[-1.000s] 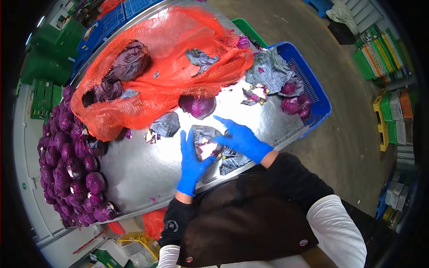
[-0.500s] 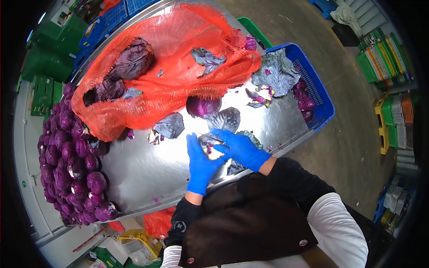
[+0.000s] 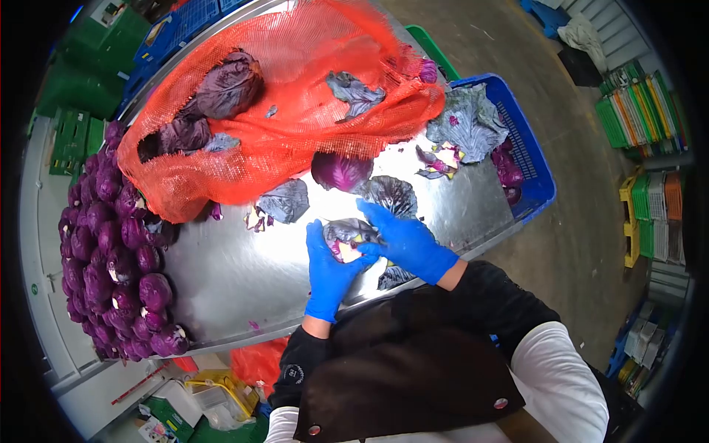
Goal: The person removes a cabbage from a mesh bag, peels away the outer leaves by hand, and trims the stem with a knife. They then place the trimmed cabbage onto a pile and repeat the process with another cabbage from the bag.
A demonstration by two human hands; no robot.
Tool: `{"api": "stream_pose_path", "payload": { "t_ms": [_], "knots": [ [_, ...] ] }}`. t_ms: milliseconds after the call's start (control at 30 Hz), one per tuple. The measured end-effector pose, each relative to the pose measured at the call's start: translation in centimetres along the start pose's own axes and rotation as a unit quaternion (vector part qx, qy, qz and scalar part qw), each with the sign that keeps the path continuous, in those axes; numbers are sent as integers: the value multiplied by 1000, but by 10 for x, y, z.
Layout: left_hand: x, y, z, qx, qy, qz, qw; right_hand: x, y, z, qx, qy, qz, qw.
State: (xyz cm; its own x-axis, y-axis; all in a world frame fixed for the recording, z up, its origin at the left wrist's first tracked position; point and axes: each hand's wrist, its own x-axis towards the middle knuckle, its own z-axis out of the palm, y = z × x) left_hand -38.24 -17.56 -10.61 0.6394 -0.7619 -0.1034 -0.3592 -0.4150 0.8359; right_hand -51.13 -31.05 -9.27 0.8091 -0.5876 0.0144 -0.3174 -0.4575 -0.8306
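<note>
A red cabbage [image 3: 346, 240] with a pale cut stem and dark outer leaves rests between my gloved hands near the table's front edge. My left hand [image 3: 327, 275] wraps round its left side. From the right, my right hand [image 3: 408, 244] has its thumb at the cut stem and its fingers along the leaves. Loose leaves lie just beyond: a dark veined leaf [image 3: 391, 195], a purple leaf [image 3: 341, 171] and a grey-purple leaf [image 3: 285, 201]. Part of another dark leaf [image 3: 394, 277] shows below my right hand.
A red mesh bag [image 3: 295, 118] with cabbages inside spreads over the metal table [image 3: 221, 288]. Many trimmed cabbages [image 3: 111, 251] are piled at the left. A blue crate [image 3: 543, 177] holding purple pieces stands right, beside a large leaf [image 3: 469, 124] and trimmings [image 3: 442, 159].
The view has shifted slightly. My right hand has moved a little right and down, and more of the cabbage's dark leaf shows between my hands.
</note>
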Motion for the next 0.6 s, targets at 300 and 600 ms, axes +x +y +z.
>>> {"api": "stream_pose_path", "payload": {
  "t_ms": [300,600],
  "knots": [
    [34,8,-7,-116,-62,-104,986,59,19,13,-34,-65,73,995],
    [-6,-34,-39,-258,-107,-81,957,49,129,3,-50,43,119,991]
  ]
}}
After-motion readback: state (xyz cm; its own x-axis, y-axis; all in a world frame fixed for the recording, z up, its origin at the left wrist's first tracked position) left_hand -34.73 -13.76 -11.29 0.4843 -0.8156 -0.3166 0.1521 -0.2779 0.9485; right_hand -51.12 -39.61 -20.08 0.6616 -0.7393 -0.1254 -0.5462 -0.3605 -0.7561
